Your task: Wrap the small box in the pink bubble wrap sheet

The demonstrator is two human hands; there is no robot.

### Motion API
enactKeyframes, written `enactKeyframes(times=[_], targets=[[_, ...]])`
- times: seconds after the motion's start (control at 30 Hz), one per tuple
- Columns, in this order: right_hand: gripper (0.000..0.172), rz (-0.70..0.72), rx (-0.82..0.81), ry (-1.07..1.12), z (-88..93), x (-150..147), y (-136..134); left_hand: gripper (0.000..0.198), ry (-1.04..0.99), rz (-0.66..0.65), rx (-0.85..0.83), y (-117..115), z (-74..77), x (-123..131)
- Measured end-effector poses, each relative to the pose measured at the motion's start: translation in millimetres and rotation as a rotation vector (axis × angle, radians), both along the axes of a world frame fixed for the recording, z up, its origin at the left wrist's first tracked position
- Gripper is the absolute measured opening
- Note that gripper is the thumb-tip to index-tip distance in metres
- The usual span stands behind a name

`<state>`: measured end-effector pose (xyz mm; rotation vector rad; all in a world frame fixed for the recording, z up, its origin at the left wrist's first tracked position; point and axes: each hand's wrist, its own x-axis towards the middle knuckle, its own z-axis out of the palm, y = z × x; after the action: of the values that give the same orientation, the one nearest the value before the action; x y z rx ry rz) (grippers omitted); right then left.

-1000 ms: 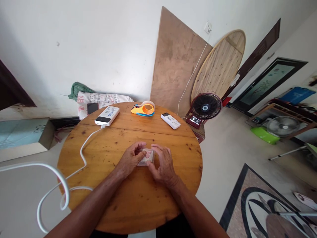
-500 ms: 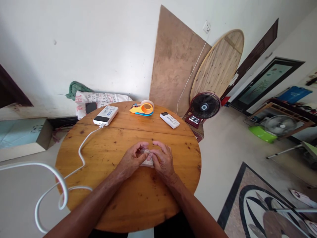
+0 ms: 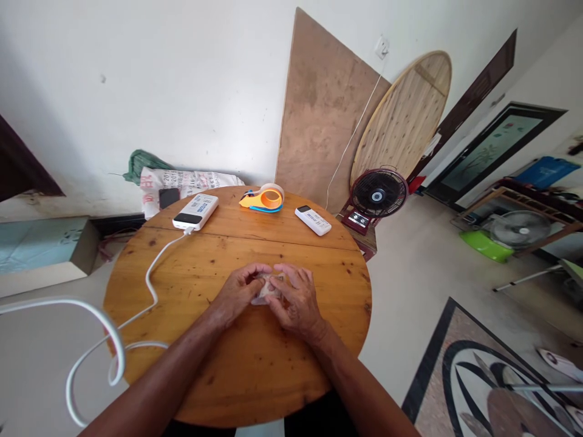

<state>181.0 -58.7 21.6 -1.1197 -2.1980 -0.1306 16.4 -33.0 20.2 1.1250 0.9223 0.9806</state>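
Observation:
Between my hands, low over the round wooden table [image 3: 218, 255], is a small, flat, whitish piece [image 3: 262, 296] that looks like clear plastic; its kind I cannot make out. My left hand [image 3: 241, 287] grips its left side with the thumb on top and the fingers curled behind. Over its right side bends my right hand [image 3: 296, 297], its thumb and fingers touching the piece. The fingers partly hide it.
A white power bank [image 3: 195, 212] with a white cable [image 3: 152, 273] plugged in lies at the back left. An orange tape dispenser [image 3: 263, 199] stands at the back. Another white power bank [image 3: 313, 220] lies back right, near a fan [image 3: 377, 195].
My right hand's thumb and fingers have shifted a little left and over the whitish piece. The left hand stays almost where it was. The view has shifted slightly.

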Motion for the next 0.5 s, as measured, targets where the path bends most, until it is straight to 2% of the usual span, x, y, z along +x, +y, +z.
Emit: enactKeyframes(times=[0.5], targets=[[0.015, 0.006, 0.069, -0.061, -0.7, 1.0, 0.1, 0.027, 0.001, 0.000, 0.005, 1.5, -0.4, -0.7]])
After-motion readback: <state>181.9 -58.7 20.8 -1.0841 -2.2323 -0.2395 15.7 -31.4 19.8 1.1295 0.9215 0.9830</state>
